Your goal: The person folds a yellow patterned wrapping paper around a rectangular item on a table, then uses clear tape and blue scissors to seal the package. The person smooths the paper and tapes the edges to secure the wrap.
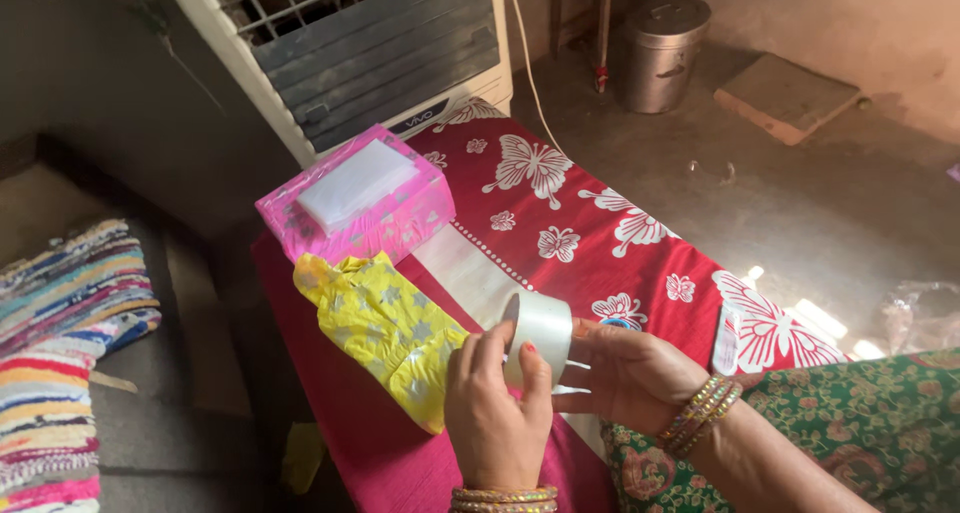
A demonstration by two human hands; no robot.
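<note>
Both hands (497,413) (625,371) partly cover a clear tape roll (541,331).

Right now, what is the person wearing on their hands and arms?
Both hands are bare, without gloves. The left hand has a stack of gold-toned bangles at the wrist. The right hand wears similar beaded bangles. One fingernail looks painted pink. No sleeves show.

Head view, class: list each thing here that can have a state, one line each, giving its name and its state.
Tape roll: upright on edge, held in both hands.
Left hand: fingers closed on the roll's near side.
Right hand: gripping the roll's far side.
Yellow starred packet: lying flat, crinkled.
Pink box: closed, resting on the cloth.
Metal canister: upright, lid on.
</note>
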